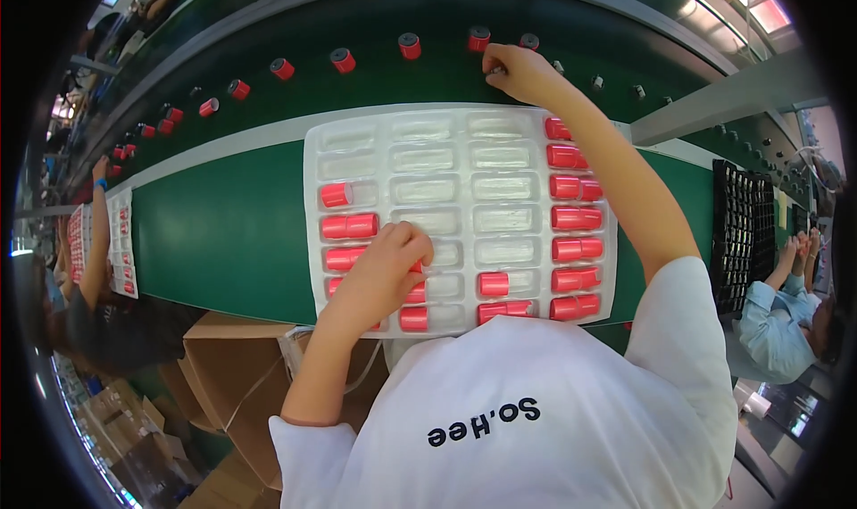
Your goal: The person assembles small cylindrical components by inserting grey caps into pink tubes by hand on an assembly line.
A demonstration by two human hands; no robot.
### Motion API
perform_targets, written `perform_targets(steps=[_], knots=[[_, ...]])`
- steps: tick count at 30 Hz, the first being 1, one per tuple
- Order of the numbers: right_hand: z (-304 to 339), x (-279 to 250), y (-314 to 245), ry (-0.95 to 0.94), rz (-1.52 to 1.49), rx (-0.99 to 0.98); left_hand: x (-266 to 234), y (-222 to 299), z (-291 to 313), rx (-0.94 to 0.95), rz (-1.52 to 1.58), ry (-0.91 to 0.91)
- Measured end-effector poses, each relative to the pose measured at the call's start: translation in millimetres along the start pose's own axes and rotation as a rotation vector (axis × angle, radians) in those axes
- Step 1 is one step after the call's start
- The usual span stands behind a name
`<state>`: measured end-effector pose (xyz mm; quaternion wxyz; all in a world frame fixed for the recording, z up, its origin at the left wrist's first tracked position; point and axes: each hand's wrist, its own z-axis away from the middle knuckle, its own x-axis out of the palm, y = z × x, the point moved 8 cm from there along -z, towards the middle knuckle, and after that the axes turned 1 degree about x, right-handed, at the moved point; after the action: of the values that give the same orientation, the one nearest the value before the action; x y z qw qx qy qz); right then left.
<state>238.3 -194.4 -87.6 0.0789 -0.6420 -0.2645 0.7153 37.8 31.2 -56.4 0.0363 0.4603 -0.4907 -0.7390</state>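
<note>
A white plastic tray [461, 172] with rows of oblong pockets lies in front of me. Red tubes [576, 217] fill its right column, and more lie in the left column. My left hand [391, 261] is curled over the tray's left half, closed on a small red cylinder [417, 266] that shows between thumb and fingers. My right hand [520, 74] reaches over the dark green belt, its fingers pinched together. What they hold is mostly hidden; a small greyish bit shows at the fingertips. Just beyond stands a red cylinder with a dark top [479, 38].
Several red cylinders [342, 59] stand spaced along the belt, with small silvery parts [597, 82] to the right. A cardboard box [234, 366] is below left. Other people work at both sides; black trays [743, 232] stand right. A grey post [714, 99] juts in.
</note>
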Motion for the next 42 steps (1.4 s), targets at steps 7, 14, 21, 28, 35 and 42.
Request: perform_targets(steps=[7,14,21,28,35,42], knots=[[76.2,-28.2,-105.8,-0.258,-1.043,-0.17,-21.9,0.9,-10.8,-0.102,1.174,0.358],[125.9,-49.0,-146.4,0.087,-1.228,-0.298,-0.8,16.0,-40.9,-0.034,1.687,0.378],[152.8,-53.3,-147.9,0.449,-0.747,-0.483,1.4,30.0,-47.6,0.025,1.822,0.558],[164.8,-46.9,-142.8,0.569,-0.768,-0.451,0.4,36.3,-48.6,0.15,1.764,0.623],[158.2,-35.2,-130.2,0.564,-1.189,-0.36,3.1,38.8,-48.9,0.096,1.765,0.659],[155.1,-33.8,-130.1,0.526,-1.034,-0.352,8.0,32.9,-49.6,0.05,1.798,0.686]])
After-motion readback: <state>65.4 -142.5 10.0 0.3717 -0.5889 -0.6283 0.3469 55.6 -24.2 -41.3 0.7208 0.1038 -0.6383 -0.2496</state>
